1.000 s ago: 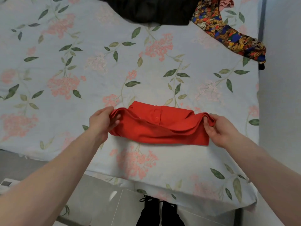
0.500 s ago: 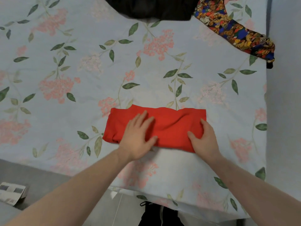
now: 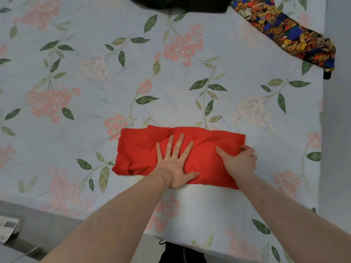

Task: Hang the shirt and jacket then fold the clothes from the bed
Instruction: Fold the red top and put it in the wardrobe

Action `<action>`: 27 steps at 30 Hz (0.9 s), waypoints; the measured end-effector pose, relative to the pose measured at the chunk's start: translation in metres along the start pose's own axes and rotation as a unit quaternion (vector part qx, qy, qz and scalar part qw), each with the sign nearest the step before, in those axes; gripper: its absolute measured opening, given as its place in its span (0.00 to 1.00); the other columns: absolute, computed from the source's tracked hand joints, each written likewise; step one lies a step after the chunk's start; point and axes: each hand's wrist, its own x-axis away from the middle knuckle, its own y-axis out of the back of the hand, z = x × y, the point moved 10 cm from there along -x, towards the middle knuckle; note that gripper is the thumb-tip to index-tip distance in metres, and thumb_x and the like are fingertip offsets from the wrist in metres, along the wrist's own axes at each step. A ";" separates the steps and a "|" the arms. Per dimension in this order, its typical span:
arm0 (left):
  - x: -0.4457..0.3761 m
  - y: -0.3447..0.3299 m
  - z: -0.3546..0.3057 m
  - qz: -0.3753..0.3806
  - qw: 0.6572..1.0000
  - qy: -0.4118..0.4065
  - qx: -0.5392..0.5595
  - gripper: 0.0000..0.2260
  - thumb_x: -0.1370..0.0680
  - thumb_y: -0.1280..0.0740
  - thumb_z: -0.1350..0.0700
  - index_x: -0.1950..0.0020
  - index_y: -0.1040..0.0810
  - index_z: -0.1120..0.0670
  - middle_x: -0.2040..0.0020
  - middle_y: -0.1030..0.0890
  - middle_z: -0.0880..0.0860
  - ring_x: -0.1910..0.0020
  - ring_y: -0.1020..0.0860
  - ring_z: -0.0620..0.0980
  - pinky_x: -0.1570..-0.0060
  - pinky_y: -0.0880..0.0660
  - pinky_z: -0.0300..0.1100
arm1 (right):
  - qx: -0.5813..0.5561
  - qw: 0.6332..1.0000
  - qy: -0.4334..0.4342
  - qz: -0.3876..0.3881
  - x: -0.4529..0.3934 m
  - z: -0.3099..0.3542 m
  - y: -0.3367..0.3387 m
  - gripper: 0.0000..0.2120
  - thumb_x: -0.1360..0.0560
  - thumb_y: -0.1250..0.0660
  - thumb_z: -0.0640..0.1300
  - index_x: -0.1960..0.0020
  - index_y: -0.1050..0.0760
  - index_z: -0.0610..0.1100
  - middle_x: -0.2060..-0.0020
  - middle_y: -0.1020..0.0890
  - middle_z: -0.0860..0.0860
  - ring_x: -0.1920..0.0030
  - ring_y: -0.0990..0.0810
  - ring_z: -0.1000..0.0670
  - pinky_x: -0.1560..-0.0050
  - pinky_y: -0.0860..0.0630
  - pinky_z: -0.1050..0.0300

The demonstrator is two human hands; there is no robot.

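A red garment (image 3: 141, 149), folded into a long flat rectangle, lies on the floral bed sheet (image 3: 95, 82) near the bed's front edge. My left hand (image 3: 175, 163) presses flat on its middle with the fingers spread and straight. My right hand (image 3: 238, 162) grips the garment's right end, thumb on top and fingers curled round the edge.
A black garment (image 3: 180, 3) lies at the bed's far edge. A multicoloured patterned garment (image 3: 288, 33) is draped at the far right corner. A wall runs along the right side. Papers (image 3: 8, 227) lie on the floor at lower left, and dark shoes (image 3: 182, 251) show below the bed edge.
The raised near edge of the red garment was folded over and laid flat. My left hand moved from its left end to the middle and flattened; my right hand curled round the right end.
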 end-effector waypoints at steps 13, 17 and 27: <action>0.043 0.044 -0.037 -0.216 0.971 -0.100 0.001 0.30 0.19 0.44 0.38 0.18 0.41 0.44 0.16 0.46 0.49 0.17 0.54 0.55 0.21 0.56 0.62 | -0.040 0.993 0.046 0.097 -0.005 -0.003 0.019 0.18 0.34 0.17 0.53 0.52 0.16 0.43 0.58 0.16 0.47 0.52 0.17 0.47 0.46 0.22 0.49; 0.031 0.008 -0.036 -0.139 0.987 -0.078 0.037 0.30 0.17 0.46 0.38 0.16 0.50 0.41 0.15 0.54 0.46 0.18 0.64 0.52 0.21 0.60 0.62 | -0.138 0.981 0.065 0.123 0.008 -0.001 0.013 0.09 0.27 0.22 0.45 0.51 0.18 0.43 0.55 0.14 0.46 0.53 0.17 0.48 0.46 0.22 0.49; 0.026 0.016 -0.026 -0.042 0.986 -0.078 0.143 0.29 0.16 0.41 0.47 0.17 0.46 0.40 0.16 0.54 0.42 0.18 0.65 0.45 0.21 0.66 0.55 | -0.238 0.926 -0.079 0.283 0.023 -0.007 -0.009 0.21 0.19 0.31 0.45 0.28 0.26 0.43 0.40 0.15 0.43 0.41 0.16 0.40 0.36 0.22 0.38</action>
